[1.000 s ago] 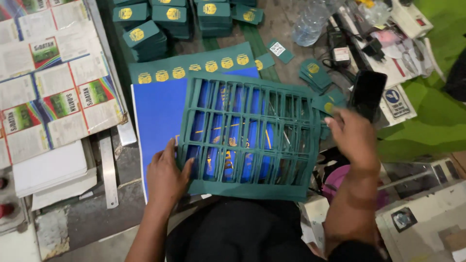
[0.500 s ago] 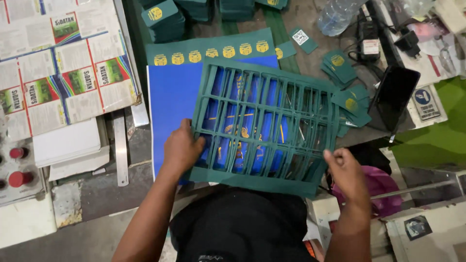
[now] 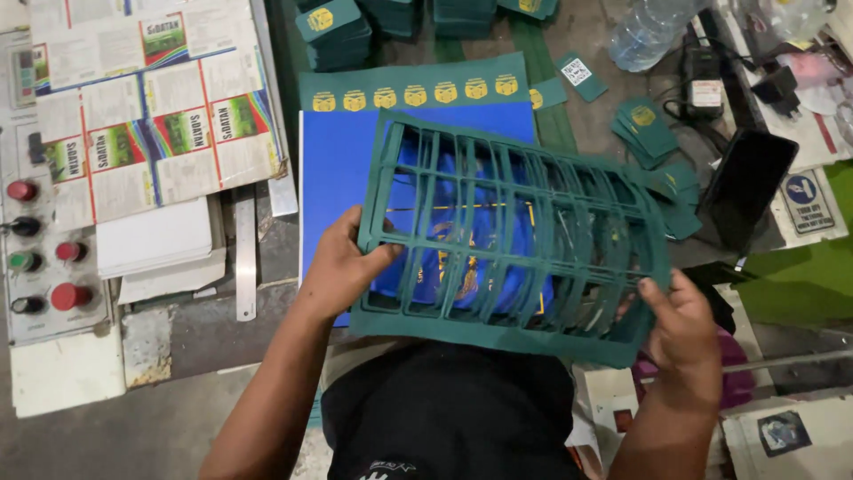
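While the green die-cut sheet (image 3: 511, 240) is lifted above the blue board (image 3: 342, 178), it is gripped at two of its edges by bare hands. The left hand (image 3: 342, 267) is closed on the left border of the sheet: the thumb is laid on the upper face, across the frame strip, and the other fingers (image 3: 351, 233) are curled around the edge, so that their tips are hidden under the sheet. The right hand (image 3: 684, 324) is closed on the lower right corner; its thumb (image 3: 656, 298) is pressed on top of the border and the remaining fingers are folded below, where they cannot be seen. Both grips are narrow, with only the thickness of the card between thumb and fingers.

The sheet is dark green, thin and flexible. Many rectangular windows are cut out of it in rows, so that only a lattice of narrow strips and an outer frame remain. It is held tilted and slightly bowed, with the right part curved upward, and the blue board is seen through the openings.

Beyond the far edge of the blue board, a green printed sheet (image 3: 413, 89) with a row of yellow emblems is laid flat. To the left of the blue board, a metal ruler (image 3: 246, 258) and printed carton sheets (image 3: 142, 116) are placed. To its right, small green cards (image 3: 644, 129) and a black phone (image 3: 746, 187) are found.
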